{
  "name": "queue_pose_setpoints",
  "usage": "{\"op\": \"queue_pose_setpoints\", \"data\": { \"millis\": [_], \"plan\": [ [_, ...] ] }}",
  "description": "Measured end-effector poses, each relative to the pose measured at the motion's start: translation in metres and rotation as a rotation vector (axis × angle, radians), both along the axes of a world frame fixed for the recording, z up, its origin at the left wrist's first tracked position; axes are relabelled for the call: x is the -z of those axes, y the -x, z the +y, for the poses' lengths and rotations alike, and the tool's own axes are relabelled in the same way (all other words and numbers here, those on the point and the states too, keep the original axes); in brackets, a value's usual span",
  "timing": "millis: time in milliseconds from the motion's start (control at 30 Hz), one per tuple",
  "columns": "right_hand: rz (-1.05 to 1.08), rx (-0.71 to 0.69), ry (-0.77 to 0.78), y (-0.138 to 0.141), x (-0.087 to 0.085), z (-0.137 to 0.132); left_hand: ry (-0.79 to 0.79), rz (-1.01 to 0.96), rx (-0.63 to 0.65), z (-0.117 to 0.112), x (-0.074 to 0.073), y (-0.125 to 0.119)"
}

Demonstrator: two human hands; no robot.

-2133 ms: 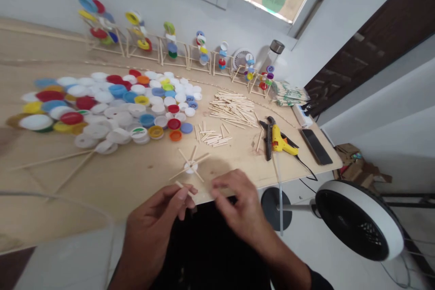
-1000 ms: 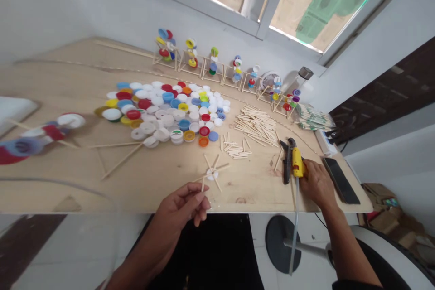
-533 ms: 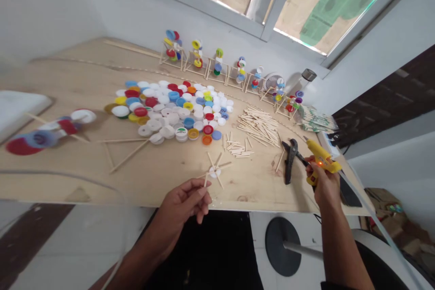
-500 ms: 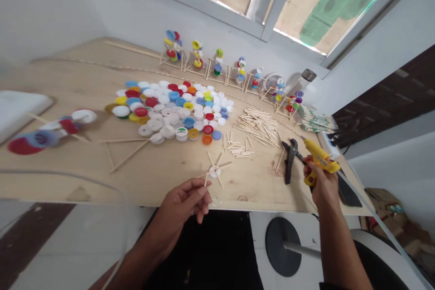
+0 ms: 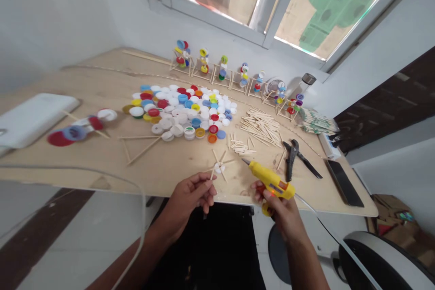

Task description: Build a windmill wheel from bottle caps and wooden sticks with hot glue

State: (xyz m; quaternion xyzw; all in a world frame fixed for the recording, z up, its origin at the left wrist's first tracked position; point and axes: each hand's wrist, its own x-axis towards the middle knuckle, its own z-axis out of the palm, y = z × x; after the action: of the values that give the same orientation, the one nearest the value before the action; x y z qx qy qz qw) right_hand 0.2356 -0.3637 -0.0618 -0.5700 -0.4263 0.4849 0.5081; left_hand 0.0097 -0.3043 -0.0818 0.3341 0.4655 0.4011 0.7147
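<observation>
Glue gun (image 5: 271,180): gripped in curled fingers of right hand (image 5: 284,212), shifted from frame's right toward lower centre. Short stick (image 5: 213,173): pinched by fingertips of left hand (image 5: 190,195), as before.

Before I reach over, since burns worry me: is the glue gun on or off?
On, it seems: the glue gun in the right hand shows a small glowing orange light. Its heat can't be seen.

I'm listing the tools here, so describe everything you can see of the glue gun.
The glue gun is yellow, plastic-looking, with a dark nozzle and a glowing reddish light. The right hand grips its handle by the table's front edge, nozzle pointing left and forward. A pale strand trails from its rear.
</observation>
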Motion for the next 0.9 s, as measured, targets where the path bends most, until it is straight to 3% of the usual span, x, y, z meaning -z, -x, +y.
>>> {"op": "queue_pose_setpoints", "data": {
  "millis": [200,900],
  "plan": [
    [-0.138,-0.04,0.007,0.011,0.006,-0.006,-0.001,-0.009,-0.02,-0.002,0.001,-0.001],
    [-0.646,-0.183,-0.162,0.037,-0.016,0.006,0.096,-0.012,-0.052,0.003,-0.007,-0.001]
  ]
}}
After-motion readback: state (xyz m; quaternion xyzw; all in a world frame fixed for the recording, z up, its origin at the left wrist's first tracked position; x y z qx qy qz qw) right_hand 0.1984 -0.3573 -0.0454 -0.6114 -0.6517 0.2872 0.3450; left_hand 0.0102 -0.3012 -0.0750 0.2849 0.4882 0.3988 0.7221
